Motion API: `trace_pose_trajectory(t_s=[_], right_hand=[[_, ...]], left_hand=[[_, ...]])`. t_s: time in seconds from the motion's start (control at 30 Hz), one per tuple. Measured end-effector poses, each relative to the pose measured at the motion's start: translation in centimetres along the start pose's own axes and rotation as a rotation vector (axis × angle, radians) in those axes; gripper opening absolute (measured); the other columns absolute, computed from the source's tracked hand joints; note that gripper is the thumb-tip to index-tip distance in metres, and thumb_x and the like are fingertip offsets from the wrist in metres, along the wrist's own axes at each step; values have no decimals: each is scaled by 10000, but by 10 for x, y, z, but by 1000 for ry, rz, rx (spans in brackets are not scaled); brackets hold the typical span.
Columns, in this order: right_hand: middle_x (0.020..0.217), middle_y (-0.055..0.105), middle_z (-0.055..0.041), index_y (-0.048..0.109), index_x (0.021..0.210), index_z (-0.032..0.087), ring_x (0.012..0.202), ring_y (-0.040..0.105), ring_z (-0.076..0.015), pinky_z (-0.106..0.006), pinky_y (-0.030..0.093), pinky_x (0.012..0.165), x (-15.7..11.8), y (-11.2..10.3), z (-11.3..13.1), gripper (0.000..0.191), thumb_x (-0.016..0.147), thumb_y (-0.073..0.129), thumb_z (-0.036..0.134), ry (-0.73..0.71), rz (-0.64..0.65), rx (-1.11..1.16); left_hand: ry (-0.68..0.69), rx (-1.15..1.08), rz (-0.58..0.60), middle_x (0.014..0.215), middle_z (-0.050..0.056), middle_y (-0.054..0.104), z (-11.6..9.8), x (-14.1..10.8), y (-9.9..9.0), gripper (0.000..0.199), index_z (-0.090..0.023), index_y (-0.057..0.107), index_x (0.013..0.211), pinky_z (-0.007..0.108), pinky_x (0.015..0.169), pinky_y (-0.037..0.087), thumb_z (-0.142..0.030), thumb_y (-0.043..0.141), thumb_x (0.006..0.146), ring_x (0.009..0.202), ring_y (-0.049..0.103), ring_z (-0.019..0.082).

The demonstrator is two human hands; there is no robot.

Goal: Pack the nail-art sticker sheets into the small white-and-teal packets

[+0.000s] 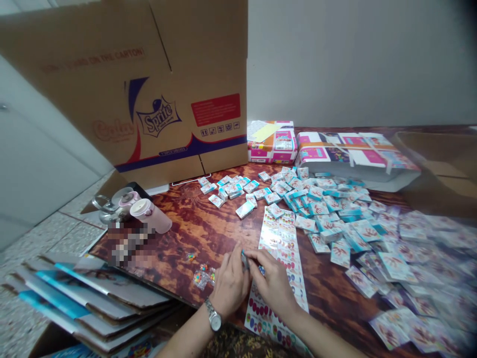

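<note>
hands meet over the sticker sheet (278,238), the left hand (231,278) and right hand (271,281) pinching a small blue-edged item (244,259) between them, mostly hidden by fingers. left of the sheet lie small clear packets (200,278) with colourful contents; right of it, many little white-and-blue boxes (318,208) spread across the table (186,221); behind it, pink-and-white cartons (274,149).

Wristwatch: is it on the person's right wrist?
No, the silver wristwatch sits at the wrist of the left hand, with none at the right hand.
</note>
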State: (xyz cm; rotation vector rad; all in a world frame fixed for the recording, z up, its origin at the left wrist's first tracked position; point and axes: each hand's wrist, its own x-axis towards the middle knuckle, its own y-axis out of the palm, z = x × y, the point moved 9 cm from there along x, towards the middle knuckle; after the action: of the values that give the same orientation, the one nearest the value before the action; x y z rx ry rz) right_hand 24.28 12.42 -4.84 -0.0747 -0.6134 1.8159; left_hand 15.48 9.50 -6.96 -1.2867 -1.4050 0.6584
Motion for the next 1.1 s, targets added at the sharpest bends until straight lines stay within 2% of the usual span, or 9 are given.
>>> trace_pose_trajectory(t_s=[0.17, 0.33, 0.5, 0.67, 0.87, 1.0, 1.1], right_hand=[[975, 622, -63, 598, 993, 204, 916, 577, -198, -315, 460, 799, -3, -1, -4, 216, 857, 437, 159, -7, -35, 7], [1022, 617, -59, 570, 1059, 211, 948, 573, -193, -305, 460, 818, -7, -1, -11, 223, 876, 444, 199, 24, -62, 33], [1027, 605, -56, 549, 1116, 226, 947, 563, -187, -305, 458, 812, -14, 1, -9, 260, 881, 445, 191, 10, -113, 25], [991, 605, -50, 563, 1099, 245, 945, 555, -190, -324, 454, 820, -17, 1, 0, 262, 879, 441, 170, -77, -145, -4], [1003, 606, -55, 550, 1094, 231, 938, 570, -183, -318, 474, 805, -18, -3, -8, 248, 880, 440, 171, -14, -202, 35], [1016, 610, -55, 554, 1100, 243, 980, 552, -194, -358, 452, 857, -23, 3, 2, 282, 871, 431, 133, -158, -178, -55], [1050, 609, -60, 541, 1122, 236, 1003, 554, -195, -363, 457, 873, -22, 5, -2, 286, 871, 437, 144, -145, -136, -55]], left_hand=[[-15, 53, 91, 1369, 185, 364, 2, -1, 7, 551, -59, 172, 1377, 326, 773, 497, -196, 345, 872, 1116, 483, 255], [-2, 42, 134, 1422, 179, 261, 1, -5, 17, 604, -78, 24, 1404, 388, 897, 425, -212, 308, 888, 1248, 356, 279], [-20, -12, 182, 1450, 173, 174, 1, -9, 27, 635, -86, -67, 1398, 441, 978, 338, -154, 279, 869, 1317, 226, 283], [-52, -45, 200, 1457, 168, 143, 1, -7, 26, 661, -86, -113, 1387, 447, 1004, 305, -147, 283, 861, 1327, 197, 277], [-53, -55, 204, 1466, 138, 123, -1, -5, 29, 666, -125, -117, 1389, 451, 1004, 305, -150, 296, 867, 1327, 189, 289], [-58, -163, 216, 1464, 144, 137, -1, -4, 29, 685, -133, -145, 1384, 467, 1022, 278, -163, 307, 870, 1326, 201, 273], [-88, -302, 177, 1457, 152, 173, 3, 0, 21, 672, -123, -101, 1396, 450, 1046, 252, -169, 314, 869, 1321, 227, 239]])
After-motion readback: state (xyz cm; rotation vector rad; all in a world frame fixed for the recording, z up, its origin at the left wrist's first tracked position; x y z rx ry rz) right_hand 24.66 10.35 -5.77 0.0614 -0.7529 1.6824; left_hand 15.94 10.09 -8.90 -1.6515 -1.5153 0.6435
